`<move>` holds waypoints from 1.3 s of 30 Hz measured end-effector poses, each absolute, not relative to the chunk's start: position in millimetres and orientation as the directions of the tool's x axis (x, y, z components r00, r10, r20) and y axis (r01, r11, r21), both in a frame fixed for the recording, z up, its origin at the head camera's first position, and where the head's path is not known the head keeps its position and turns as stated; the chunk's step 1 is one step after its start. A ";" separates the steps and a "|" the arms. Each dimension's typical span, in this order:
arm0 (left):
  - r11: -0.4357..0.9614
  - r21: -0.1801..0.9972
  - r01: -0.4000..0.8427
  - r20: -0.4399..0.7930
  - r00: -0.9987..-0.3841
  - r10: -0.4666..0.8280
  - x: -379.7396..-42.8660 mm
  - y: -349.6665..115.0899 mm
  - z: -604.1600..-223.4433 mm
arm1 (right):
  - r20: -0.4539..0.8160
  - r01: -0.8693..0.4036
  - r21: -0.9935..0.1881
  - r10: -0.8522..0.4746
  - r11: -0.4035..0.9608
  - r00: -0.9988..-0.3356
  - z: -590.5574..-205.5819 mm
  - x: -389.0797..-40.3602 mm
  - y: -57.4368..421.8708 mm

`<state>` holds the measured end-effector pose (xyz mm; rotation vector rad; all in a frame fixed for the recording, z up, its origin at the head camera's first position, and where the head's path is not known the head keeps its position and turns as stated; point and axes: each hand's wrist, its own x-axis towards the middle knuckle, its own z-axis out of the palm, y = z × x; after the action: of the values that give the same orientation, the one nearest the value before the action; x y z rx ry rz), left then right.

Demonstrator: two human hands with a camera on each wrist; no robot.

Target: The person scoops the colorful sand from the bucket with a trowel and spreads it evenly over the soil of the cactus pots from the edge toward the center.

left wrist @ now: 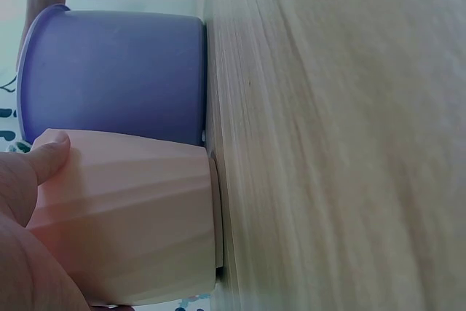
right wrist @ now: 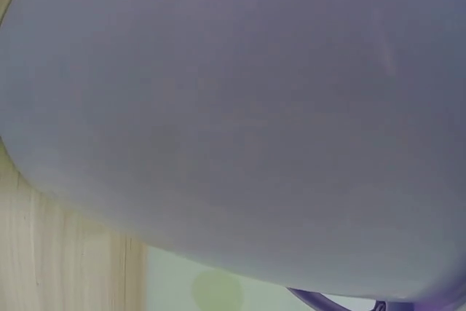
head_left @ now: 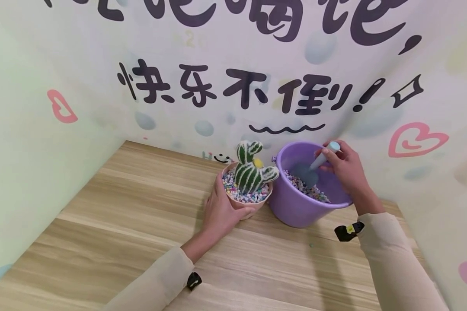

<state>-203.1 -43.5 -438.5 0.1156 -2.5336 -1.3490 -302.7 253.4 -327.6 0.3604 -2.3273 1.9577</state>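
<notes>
My left hand (head_left: 222, 211) grips a pink faceted flower pot (left wrist: 131, 216) from its left side, thumb across the front near the rim. In the pot a green and white knitted cactus (head_left: 248, 176) with a yellow flower stands among colourful pebbles (head_left: 237, 195). Right beside it is a purple bucket (head_left: 295, 207) with more pebbles (head_left: 315, 193) inside. Over the bucket's right rim, my right hand (head_left: 347, 168) holds a small shovel (head_left: 320, 161) by its light-blue handle. Its grey-blue blade is down at the pebbles. The bucket's outer wall (right wrist: 233, 121) fills the right wrist view, which hides that hand.
Pot and bucket stand on a wood-grain table (head_left: 132, 216), close to the back wall (head_left: 171, 116) with its black lettering. One tiny green pebble (head_left: 311, 245) lies on the table in front of the bucket. A bucket handle (right wrist: 324, 302) shows at the right wrist view's bottom edge.
</notes>
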 end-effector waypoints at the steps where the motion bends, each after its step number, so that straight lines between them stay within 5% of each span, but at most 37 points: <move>1: 0.564 0.824 0.057 0.199 -0.961 -0.194 -203.0 -43.5 -438.8 | 0.204 -0.221 -0.964 -0.124 0.149 -0.971 -327.6 -302.5 253.4; 26: 0.568 0.821 0.058 0.200 -0.961 -0.190 -201.8 -44.2 -438.8 | -0.001 0.001 -0.981 -0.001 -0.195 -1.000 -319.0 -302.5 257.6; 39: 0.567 0.821 0.061 0.202 -0.961 -0.189 -202.4 -43.9 -439.3 | -0.068 0.070 -0.982 -0.017 -0.173 -0.998 -316.4 -301.6 262.0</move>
<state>-202.4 -43.9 -439.3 0.1065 -2.5352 -1.3437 -301.6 262.0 -316.4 -0.0657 -2.0559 2.4495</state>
